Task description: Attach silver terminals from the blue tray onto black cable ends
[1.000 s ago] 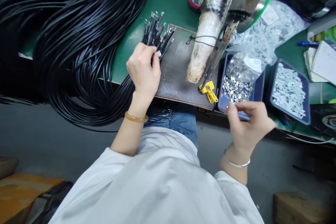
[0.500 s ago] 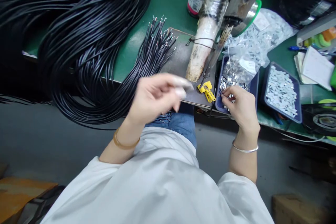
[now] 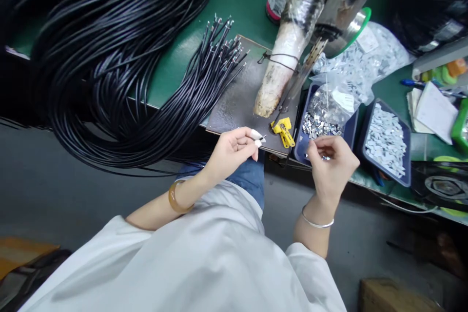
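Observation:
My left hand (image 3: 234, 150), with white covers on thumb and fingertip, is pinched in front of the metal plate's near edge. From the pinch sticks a short dark wire end, seemingly of a black cable (image 3: 263, 137). Over the near rim of a blue bin (image 3: 300, 148) hovers my right hand (image 3: 331, 163), thumb and fingers pressed together; whatever is between them is hidden. Small shiny metal pieces (image 3: 316, 126) lie in that bin beside a clear plastic bag (image 3: 327, 102). A yellow tool (image 3: 284, 131) rests on the metal plate (image 3: 234, 107) between my hands.
A big bundle of black cables (image 3: 120, 73) covers the left, its stripped ends fanned over the plate. A wrapped tube (image 3: 272, 75) slants down from above. Further right stand a bin of pale small parts (image 3: 387, 139), a parts bag (image 3: 383, 53) and white paper (image 3: 435, 107).
My left hand has shifted right and down, and its blur has cleared, showing the wire end. My right hand has drawn back from the metal pieces toward the bin's near rim.

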`<act>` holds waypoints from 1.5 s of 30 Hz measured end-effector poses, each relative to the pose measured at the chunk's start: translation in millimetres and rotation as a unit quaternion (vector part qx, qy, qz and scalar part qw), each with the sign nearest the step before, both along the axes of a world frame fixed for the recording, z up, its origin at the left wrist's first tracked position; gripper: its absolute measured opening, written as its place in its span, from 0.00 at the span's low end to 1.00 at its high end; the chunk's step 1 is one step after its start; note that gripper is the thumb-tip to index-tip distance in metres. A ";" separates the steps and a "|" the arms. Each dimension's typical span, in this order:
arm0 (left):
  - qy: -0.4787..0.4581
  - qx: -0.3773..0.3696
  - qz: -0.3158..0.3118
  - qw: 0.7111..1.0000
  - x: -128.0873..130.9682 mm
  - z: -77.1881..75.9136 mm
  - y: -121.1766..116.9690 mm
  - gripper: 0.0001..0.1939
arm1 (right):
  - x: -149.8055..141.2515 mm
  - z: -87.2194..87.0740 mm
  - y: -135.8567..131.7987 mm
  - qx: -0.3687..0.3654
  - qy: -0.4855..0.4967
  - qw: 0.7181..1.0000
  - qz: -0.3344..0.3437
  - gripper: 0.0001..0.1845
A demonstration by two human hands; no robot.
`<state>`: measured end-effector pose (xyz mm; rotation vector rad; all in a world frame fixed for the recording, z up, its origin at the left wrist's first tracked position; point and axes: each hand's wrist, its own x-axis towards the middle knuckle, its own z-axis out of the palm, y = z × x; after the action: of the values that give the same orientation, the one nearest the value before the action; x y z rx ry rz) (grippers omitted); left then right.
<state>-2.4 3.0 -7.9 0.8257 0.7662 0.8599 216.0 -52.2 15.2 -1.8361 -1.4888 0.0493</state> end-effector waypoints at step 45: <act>-0.002 0.021 0.002 1.000 4.6 13.0 13.1 0.06 | -78.2 -11.3 -3.5 0.199 0.017 0.970 0.136 0.13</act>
<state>2.2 16.1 5.0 0.8596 0.7490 0.8821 137.8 -55.8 3.9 -1.3008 -1.5850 -0.0811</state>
